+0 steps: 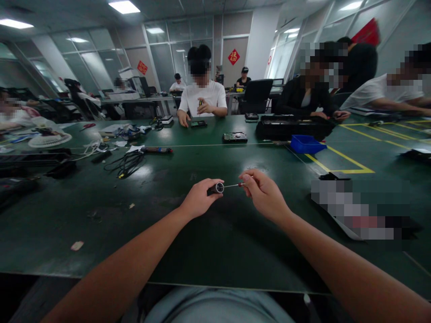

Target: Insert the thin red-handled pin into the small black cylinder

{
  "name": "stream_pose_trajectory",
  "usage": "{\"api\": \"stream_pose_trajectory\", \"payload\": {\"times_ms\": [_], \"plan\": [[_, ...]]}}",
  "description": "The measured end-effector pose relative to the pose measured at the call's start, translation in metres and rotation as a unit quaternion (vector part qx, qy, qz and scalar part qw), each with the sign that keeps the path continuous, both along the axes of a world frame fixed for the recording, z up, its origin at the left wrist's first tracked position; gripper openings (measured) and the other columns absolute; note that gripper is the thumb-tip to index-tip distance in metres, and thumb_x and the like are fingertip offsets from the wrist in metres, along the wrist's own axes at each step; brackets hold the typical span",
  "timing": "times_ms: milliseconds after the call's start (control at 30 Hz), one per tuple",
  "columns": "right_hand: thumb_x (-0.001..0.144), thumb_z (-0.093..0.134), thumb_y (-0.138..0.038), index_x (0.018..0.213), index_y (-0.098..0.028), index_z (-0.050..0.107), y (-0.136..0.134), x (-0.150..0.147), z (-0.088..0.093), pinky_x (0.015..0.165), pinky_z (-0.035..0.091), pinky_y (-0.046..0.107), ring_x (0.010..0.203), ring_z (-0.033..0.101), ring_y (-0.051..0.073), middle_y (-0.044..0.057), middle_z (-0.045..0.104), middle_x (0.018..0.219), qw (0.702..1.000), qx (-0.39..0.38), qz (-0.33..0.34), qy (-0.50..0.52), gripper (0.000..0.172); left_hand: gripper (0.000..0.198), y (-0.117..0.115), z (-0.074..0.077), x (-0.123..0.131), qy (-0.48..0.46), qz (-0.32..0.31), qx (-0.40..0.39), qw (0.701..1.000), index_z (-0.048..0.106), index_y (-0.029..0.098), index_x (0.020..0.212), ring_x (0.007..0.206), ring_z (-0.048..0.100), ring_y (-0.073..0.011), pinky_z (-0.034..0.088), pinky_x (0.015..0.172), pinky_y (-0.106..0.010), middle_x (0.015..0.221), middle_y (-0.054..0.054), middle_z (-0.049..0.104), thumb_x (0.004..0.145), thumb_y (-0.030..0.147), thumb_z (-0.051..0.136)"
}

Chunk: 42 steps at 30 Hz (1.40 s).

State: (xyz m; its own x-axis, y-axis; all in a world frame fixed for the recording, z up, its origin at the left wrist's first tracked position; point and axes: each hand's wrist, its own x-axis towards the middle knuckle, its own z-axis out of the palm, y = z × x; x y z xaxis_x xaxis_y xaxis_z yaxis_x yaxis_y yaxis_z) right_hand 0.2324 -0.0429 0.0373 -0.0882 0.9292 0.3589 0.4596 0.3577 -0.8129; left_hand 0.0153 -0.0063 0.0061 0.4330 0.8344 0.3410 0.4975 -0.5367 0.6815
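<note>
Above the green table [202,251], my left hand [197,197] is closed round a short dark cylinder [219,187] whose silver-ringed end faces me. My right hand [266,195] pinches a thin screwdriver [232,185], its slim metal shaft running left to the cylinder and a red collar showing near my fingertips. The shaft's tip is at the cylinder's rim; whether it goes inside or only touches, I cannot tell. Most of the screwdriver's handle is hidden by my right fingers.
A hard drive [235,137], a long black casing [292,128] and a blue bin [307,144] are farther back. Coiled black cables [126,164] and a tool with a red end [158,150] lie left. A blurred-out item [350,213] is right. Across sits a co-worker [204,96].
</note>
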Motion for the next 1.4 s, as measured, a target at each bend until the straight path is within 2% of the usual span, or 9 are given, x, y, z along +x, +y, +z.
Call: {"api": "stream_pose_trajectory", "payload": {"times_ms": [167, 367, 500, 600, 667, 833, 1033, 1200, 1400], "plan": [[0.096, 0.05, -0.03, 0.112, -0.024, 0.054, 0.003, 0.002, -0.007, 0.07, 0.046, 0.034, 0.075, 0.06, 0.018, 0.0, 0.061, 0.08, 0.997, 0.008, 0.02, 0.069, 0.018, 0.039, 0.002, -0.002, -0.002, 0.007, 0.009, 0.004, 1.0, 0.065, 0.026, 0.123, 0.107, 0.062, -0.0207, 0.047, 0.099, -0.037, 0.115, -0.003, 0.068, 0.085, 0.02, 0.073], [0.091, 0.061, -0.042, 0.092, -0.022, 0.063, 0.008, -0.003, -0.011, 0.077, 0.051, 0.036, 0.075, 0.062, 0.017, 0.002, 0.064, 0.08, 0.974, -0.024, 0.028, 0.222, 0.021, 0.039, 0.0, -0.001, -0.001, 0.005, -0.008, 0.004, 1.0, 0.065, 0.025, 0.123, 0.107, 0.063, -0.021, 0.048, 0.099, -0.038, 0.115, -0.004, 0.068, 0.085, 0.019, 0.072], [0.088, 0.064, -0.046, 0.086, -0.021, 0.065, 0.017, -0.002, -0.013, 0.071, 0.054, 0.035, 0.07, 0.06, 0.017, 0.002, 0.062, 0.076, 0.928, -0.116, -0.003, 0.355, 0.025, 0.037, -0.001, 0.002, 0.0, 0.011, -0.049, 0.024, 0.998, 0.065, 0.024, 0.123, 0.112, 0.061, -0.0212, 0.046, 0.103, -0.04, 0.119, -0.005, 0.067, 0.087, 0.016, 0.069], [0.088, 0.063, -0.046, 0.079, -0.021, 0.061, 0.022, 0.0, -0.015, 0.065, 0.055, 0.036, 0.059, 0.055, 0.016, 0.0, 0.056, 0.066, 0.892, -0.216, 0.004, 0.398, 0.027, 0.037, -0.001, 0.003, 0.001, 0.014, -0.049, 0.028, 0.998, 0.064, 0.024, 0.124, 0.111, 0.061, -0.021, 0.046, 0.102, -0.04, 0.119, -0.005, 0.067, 0.088, 0.017, 0.068], [0.089, 0.061, -0.046, 0.079, -0.021, 0.059, 0.023, 0.0, -0.016, 0.065, 0.056, 0.037, 0.057, 0.054, 0.016, 0.0, 0.055, 0.065, 0.895, -0.216, -0.002, 0.39, 0.026, 0.038, -0.001, 0.004, 0.001, 0.024, -0.044, 0.019, 0.999, 0.064, 0.024, 0.125, 0.109, 0.062, -0.0211, 0.047, 0.102, -0.04, 0.117, -0.005, 0.067, 0.087, 0.017, 0.068], [0.091, 0.057, -0.05, 0.09, -0.022, 0.059, 0.018, -0.001, -0.016, 0.071, 0.057, 0.037, 0.071, 0.061, 0.018, 0.003, 0.059, 0.079, 0.949, -0.083, -0.033, 0.301, 0.028, 0.04, -0.002, 0.004, 0.001, 0.038, -0.018, 0.013, 0.999, 0.064, 0.024, 0.126, 0.108, 0.062, -0.0226, 0.047, 0.099, -0.039, 0.116, -0.003, 0.068, 0.086, 0.02, 0.071], [0.093, 0.059, -0.047, 0.093, -0.022, 0.061, 0.012, -0.003, -0.015, 0.077, 0.053, 0.038, 0.072, 0.062, 0.017, 0.002, 0.063, 0.079, 0.972, -0.027, -0.028, 0.233, 0.025, 0.041, -0.002, 0.002, 0.001, 0.037, -0.019, 0.021, 0.999, 0.064, 0.024, 0.126, 0.11, 0.062, -0.0226, 0.045, 0.101, -0.038, 0.118, -0.003, 0.068, 0.087, 0.023, 0.072], [0.095, 0.054, -0.045, 0.095, -0.021, 0.061, 0.005, -0.002, -0.006, 0.072, 0.051, 0.036, 0.072, 0.064, 0.018, 0.003, 0.067, 0.079, 0.989, 0.006, -0.032, 0.145, 0.026, 0.041, 0.0, 0.001, 0.001, 0.044, -0.015, 0.017, 0.999, 0.064, 0.025, 0.127, 0.112, 0.061, -0.0232, 0.045, 0.103, -0.04, 0.12, -0.005, 0.068, 0.086, 0.025, 0.072], [0.087, 0.066, -0.048, 0.075, -0.022, 0.059, -0.001, 0.0, 0.004, 0.057, 0.042, 0.031, 0.056, 0.058, 0.015, 0.0, 0.065, 0.064, 0.997, 0.016, -0.066, 0.02, 0.03, 0.041, -0.003, 0.004, 0.002, 0.042, -0.009, 0.01, 0.999, 0.065, 0.025, 0.126, 0.11, 0.062, -0.0225, 0.046, 0.101, -0.039, 0.118, -0.005, 0.068, 0.086, 0.023, 0.073]]}}
